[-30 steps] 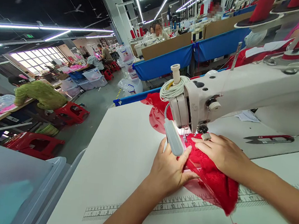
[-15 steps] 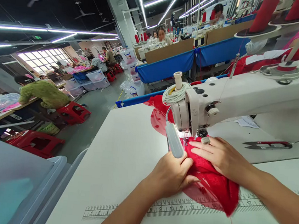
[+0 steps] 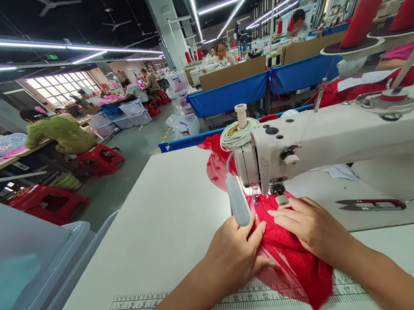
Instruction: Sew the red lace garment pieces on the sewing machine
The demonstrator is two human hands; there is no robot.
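Left hand (image 3: 236,249) pinches red lace fabric (image 3: 293,253) near the needle; right hand (image 3: 310,225) lies spread flat upon it; best guided taut, fingers clear of sewing machine (image 3: 327,138).

Bright ceiling strip-lights, wide-angle edge distortion

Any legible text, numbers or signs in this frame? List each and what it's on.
"10", "11", "12", "17": numbers along the printed ruler scale on the white sewing table; its other numbers are too small or covered by the red fabric.
Green ceiling sign: lit, too small to read.
Labels on the white bins in the aisle: blurred, unreadable.
Sewing machine: no readable brand.
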